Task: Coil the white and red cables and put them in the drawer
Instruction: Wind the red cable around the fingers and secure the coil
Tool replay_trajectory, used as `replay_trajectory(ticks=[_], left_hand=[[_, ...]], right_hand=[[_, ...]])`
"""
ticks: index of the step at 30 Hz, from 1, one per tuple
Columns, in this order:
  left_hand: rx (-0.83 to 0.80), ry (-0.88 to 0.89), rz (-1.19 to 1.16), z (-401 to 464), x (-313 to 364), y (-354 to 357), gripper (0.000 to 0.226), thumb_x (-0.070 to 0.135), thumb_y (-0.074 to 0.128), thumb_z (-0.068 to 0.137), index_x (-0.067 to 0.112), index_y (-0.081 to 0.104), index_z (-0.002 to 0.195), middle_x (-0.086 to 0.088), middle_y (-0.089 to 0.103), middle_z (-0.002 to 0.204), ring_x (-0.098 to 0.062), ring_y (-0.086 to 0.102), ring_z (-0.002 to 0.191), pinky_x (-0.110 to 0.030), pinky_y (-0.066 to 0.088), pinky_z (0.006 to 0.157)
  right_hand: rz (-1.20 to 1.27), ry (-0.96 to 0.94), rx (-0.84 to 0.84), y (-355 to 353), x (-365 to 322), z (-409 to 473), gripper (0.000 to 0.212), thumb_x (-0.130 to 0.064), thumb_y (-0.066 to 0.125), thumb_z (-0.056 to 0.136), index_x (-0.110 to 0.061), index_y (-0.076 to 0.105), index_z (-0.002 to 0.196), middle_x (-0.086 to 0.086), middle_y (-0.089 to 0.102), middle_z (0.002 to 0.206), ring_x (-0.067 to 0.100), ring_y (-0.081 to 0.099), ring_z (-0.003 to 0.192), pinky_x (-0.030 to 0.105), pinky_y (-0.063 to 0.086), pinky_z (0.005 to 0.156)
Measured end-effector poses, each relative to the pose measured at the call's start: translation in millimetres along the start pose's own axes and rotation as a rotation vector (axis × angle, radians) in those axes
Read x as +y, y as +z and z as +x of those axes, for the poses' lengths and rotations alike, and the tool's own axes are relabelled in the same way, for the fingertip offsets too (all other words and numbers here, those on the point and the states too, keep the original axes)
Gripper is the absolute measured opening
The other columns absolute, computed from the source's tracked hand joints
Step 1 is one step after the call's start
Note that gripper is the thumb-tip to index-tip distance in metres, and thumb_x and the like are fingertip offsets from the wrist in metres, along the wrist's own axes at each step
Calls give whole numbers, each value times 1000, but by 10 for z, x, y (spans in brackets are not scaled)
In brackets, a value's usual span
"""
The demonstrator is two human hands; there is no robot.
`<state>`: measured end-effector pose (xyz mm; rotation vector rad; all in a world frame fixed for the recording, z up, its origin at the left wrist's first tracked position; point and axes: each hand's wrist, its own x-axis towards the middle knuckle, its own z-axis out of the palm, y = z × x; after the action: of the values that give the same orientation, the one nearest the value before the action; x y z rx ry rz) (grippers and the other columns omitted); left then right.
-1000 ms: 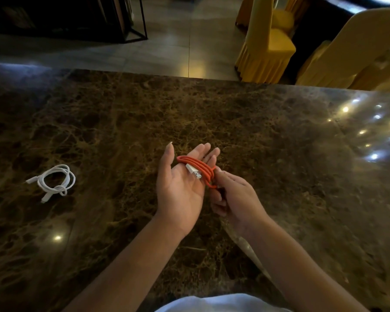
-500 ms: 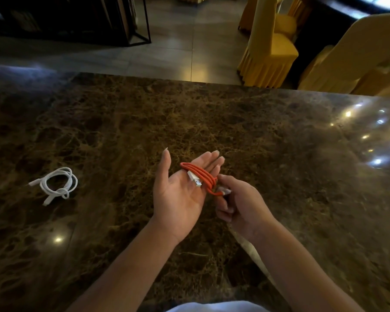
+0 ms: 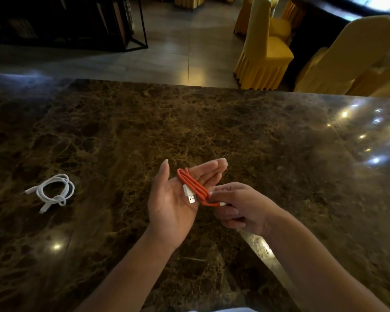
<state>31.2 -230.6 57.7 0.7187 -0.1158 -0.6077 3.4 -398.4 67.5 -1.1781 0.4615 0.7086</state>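
The red cable (image 3: pixel 195 185) lies looped across my left hand (image 3: pixel 171 203), which is held palm up above the table with fingers straight. Its silver USB plug rests on the palm. My right hand (image 3: pixel 239 208) pinches the cable's other end, a small white-tipped plug, at the right edge of the left palm. The white cable (image 3: pixel 54 191) sits coiled and tied on the marble table (image 3: pixel 212 122) at the left, apart from both hands. No drawer is in view.
Beyond the table's far edge are yellow-covered chairs (image 3: pixel 266 52) at the upper right and a dark metal-framed shelf (image 3: pixel 77 21) at the upper left. Ceiling lights reflect off the glossy tabletop at the right.
My right hand has drawn the cable's loose end a little down and to the right, out past the left palm. The coil has shifted lower on the left hand. The white cable has not moved.
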Motion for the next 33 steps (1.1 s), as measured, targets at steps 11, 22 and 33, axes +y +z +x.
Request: replay_trajectory(ticks=[11, 22, 33], left_hand=[[269, -76, 167, 170, -27, -53, 110, 84, 33, 79, 10, 35, 160, -12, 37, 166, -26, 35, 153, -44, 23, 127], [376, -310, 94, 256, 79, -34, 110, 84, 36, 80, 9, 33, 160, -14, 29, 170, -26, 25, 158, -49, 12, 130], [382, -215, -620, 368, 473, -352, 100, 50, 64, 95, -24, 22, 147, -54, 27, 150, -68, 25, 144, -68, 22, 123]], right_hand=[[-491, -373, 567, 394, 200, 41, 14, -36, 58, 105, -25, 64, 101, 1, 70, 79, 6, 58, 59, 27, 49, 53], [-1482, -468, 371, 407, 80, -48, 37, -47, 34, 110, -27, 62, 97, -11, 59, 76, 8, 54, 62, 21, 43, 62], [-1203, -773, 89, 391, 138, -310, 37, -41, 46, 107, -27, 46, 73, -8, 44, 57, 13, 43, 50, 31, 35, 52]])
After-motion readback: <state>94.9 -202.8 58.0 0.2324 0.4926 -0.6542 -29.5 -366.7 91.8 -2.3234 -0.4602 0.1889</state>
